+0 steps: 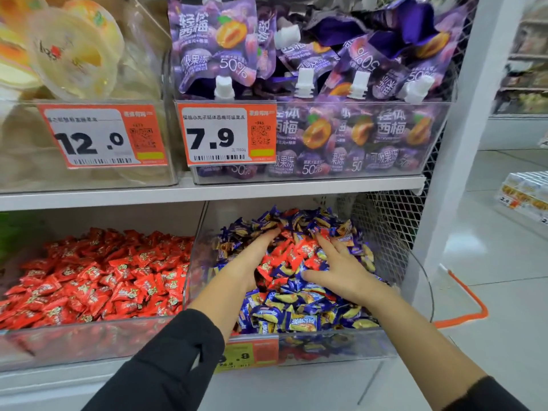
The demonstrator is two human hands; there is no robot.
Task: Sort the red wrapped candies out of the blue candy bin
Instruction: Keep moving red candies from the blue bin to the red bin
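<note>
A clear bin (332, 345) on the lower shelf holds blue and yellow wrapped candies (299, 310). A clump of red wrapped candies (284, 256) lies in the middle of that pile. My left hand (252, 253) lies along the clump's left side with straight fingers pointing to the back. On the right side my right hand (338, 265) rests with spread fingers on the candies, thumb toward the clump. Both hands flank the red candies; neither visibly grips one.
A second clear bin (74, 342) to the left is full of red wrapped candies (98, 277). The shelf above carries purple jelly pouches (326, 69) and jelly cups (68, 51) behind price tags. A wire mesh panel (385, 221) and a white post (462, 143) stand at the right.
</note>
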